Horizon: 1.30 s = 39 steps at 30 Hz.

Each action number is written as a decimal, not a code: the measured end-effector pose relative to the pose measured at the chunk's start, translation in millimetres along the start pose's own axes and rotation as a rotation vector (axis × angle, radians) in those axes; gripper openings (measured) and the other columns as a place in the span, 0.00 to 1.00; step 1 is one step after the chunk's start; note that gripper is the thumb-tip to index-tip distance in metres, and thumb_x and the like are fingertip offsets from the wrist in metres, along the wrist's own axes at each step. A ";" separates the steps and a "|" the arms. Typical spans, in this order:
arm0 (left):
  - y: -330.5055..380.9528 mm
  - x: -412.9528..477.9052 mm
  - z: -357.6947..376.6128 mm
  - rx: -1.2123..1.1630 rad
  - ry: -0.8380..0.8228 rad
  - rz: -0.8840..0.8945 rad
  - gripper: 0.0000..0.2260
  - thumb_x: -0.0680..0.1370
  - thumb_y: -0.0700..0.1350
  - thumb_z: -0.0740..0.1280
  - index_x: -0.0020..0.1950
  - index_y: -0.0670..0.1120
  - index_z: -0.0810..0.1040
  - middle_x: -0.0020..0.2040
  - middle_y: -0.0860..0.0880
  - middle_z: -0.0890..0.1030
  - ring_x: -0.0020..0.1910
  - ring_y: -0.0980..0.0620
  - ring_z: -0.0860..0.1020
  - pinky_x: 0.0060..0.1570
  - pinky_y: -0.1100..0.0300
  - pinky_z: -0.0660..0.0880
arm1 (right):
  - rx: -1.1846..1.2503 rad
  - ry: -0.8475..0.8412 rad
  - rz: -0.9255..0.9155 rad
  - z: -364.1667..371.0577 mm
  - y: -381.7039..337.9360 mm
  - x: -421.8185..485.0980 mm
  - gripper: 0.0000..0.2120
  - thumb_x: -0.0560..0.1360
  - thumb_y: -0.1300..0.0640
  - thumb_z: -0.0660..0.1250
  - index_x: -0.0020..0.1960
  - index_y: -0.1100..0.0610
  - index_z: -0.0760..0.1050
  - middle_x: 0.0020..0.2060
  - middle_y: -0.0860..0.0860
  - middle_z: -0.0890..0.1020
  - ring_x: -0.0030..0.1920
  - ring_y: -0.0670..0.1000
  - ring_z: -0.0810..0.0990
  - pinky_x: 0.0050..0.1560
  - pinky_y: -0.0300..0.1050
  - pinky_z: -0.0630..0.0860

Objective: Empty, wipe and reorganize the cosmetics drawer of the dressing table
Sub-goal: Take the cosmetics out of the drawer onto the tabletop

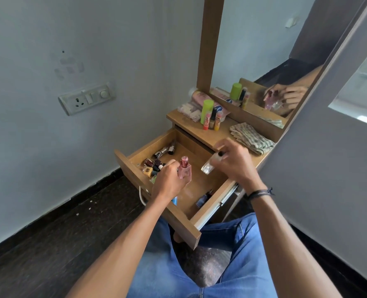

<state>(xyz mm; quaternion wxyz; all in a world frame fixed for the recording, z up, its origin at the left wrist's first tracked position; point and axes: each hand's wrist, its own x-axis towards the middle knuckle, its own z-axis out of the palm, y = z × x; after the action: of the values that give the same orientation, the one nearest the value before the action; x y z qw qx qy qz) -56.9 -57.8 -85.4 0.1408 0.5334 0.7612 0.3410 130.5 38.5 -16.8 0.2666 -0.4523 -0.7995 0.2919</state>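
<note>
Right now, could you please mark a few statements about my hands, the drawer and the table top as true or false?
1. The left hand holds a pink perfume bottle. True.
2. The right hand is empty. False: it grips a clear glass bottle with a black cap.
3. The drawer is shut. False: it is pulled out, with nail polish bottles clustered in one of its corners.
4. A checked cloth lies on the dressing table top. True.
5. The green-capped bottle lies in the drawer. False: it stands upright on the dressing table top.
</note>
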 end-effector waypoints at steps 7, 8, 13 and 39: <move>0.8 -3.3 -0.2 -0.010 0.063 0.027 0.05 0.74 0.44 0.74 0.44 0.47 0.78 0.47 0.56 0.75 0.38 0.61 0.75 0.35 0.73 0.66 | -0.069 0.228 0.023 -28.5 6.1 67.0 0.17 0.64 0.54 0.77 0.50 0.49 0.77 0.45 0.43 0.79 0.45 0.49 0.79 0.45 0.42 0.72; 0.4 -3.0 0.2 -0.004 0.059 0.028 0.05 0.74 0.44 0.74 0.46 0.46 0.79 0.48 0.56 0.75 0.39 0.61 0.75 0.35 0.73 0.66 | -0.088 0.228 0.025 -27.0 9.1 72.4 0.17 0.64 0.54 0.77 0.51 0.50 0.77 0.44 0.44 0.79 0.46 0.51 0.79 0.45 0.43 0.72; -1.7 -1.7 1.9 -0.007 0.048 0.017 0.07 0.74 0.45 0.75 0.48 0.46 0.80 0.49 0.56 0.75 0.40 0.58 0.77 0.35 0.74 0.67 | -0.076 0.240 0.052 -18.3 18.4 88.2 0.22 0.65 0.55 0.75 0.58 0.54 0.78 0.47 0.48 0.81 0.51 0.54 0.78 0.51 0.50 0.78; 87.2 124.6 8.5 -0.127 0.253 0.094 0.12 0.74 0.43 0.76 0.56 0.44 0.81 0.56 0.49 0.81 0.49 0.54 0.79 0.50 0.65 0.77 | 0.142 0.323 0.134 15.7 61.6 84.2 0.14 0.70 0.58 0.79 0.54 0.51 0.80 0.45 0.45 0.83 0.45 0.45 0.81 0.52 0.45 0.81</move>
<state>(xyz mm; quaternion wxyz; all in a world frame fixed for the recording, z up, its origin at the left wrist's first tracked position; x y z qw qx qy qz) -38.2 75.7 -14.6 0.0610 0.5111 0.7239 0.4594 116.7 134.9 -57.5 0.4028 -0.5256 -0.6916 0.2885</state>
